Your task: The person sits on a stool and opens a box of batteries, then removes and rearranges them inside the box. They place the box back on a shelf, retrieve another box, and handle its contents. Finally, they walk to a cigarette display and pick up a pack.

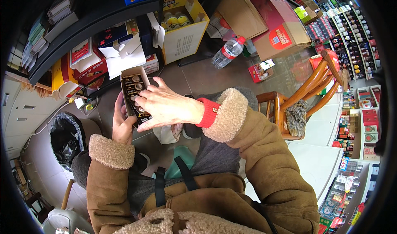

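Observation:
My left hand holds the lower left side of a small open cardboard box, thumb along its near edge. Inside the box stand black blister cards with round silver button cells. My right hand lies over the box's right side, its fingertips on the cards and its thumb at the near end. Whether the right fingers pinch a card is hidden beneath them.
Behind the box is a dark shelf with opened cartons. A yellow carton of bottles and a large water bottle stand beyond. A lined bin is at left, a wooden chair at right.

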Demonstrator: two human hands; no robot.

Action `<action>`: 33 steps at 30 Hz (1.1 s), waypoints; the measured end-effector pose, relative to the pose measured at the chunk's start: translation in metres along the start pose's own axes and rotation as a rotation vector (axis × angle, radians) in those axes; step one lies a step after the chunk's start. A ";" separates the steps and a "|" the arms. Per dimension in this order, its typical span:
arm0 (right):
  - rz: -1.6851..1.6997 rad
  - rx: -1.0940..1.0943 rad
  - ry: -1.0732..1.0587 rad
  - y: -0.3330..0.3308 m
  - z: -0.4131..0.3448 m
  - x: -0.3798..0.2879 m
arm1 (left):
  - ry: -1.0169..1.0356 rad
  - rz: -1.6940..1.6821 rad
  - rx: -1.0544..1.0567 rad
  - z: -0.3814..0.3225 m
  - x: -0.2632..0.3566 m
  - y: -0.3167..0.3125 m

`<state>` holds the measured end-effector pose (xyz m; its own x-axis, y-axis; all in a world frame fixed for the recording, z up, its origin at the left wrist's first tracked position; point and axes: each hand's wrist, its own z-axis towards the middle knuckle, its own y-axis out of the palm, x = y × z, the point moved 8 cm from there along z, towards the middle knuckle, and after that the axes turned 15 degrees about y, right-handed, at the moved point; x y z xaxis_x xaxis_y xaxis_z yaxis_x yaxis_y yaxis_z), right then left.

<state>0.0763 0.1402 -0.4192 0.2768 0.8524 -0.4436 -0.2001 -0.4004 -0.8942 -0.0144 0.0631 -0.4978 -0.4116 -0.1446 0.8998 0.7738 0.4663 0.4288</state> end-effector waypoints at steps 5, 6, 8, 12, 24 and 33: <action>-0.029 -0.003 0.001 -0.001 0.002 -0.004 | 0.001 -0.004 0.003 -0.002 0.004 0.001; -0.023 -0.015 0.004 -0.002 0.004 -0.006 | -0.008 -0.029 0.022 -0.003 0.004 0.000; -0.010 -0.032 0.009 -0.005 0.007 -0.009 | 0.006 -0.016 0.035 -0.004 0.006 -0.001; 0.021 -0.248 0.111 0.006 0.008 -0.007 | -0.008 -0.074 0.065 -0.004 0.007 -0.004; -0.205 0.131 0.095 -0.002 0.006 -0.020 | 0.024 0.139 0.048 -0.002 -0.001 -0.021; -0.083 0.041 0.070 -0.011 0.005 -0.014 | -0.095 0.044 0.022 -0.006 -0.010 -0.014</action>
<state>0.0699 0.1345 -0.4032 0.3589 0.8556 -0.3730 -0.2119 -0.3144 -0.9253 -0.0179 0.0529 -0.5126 -0.4221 -0.0407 0.9056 0.7819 0.4893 0.3864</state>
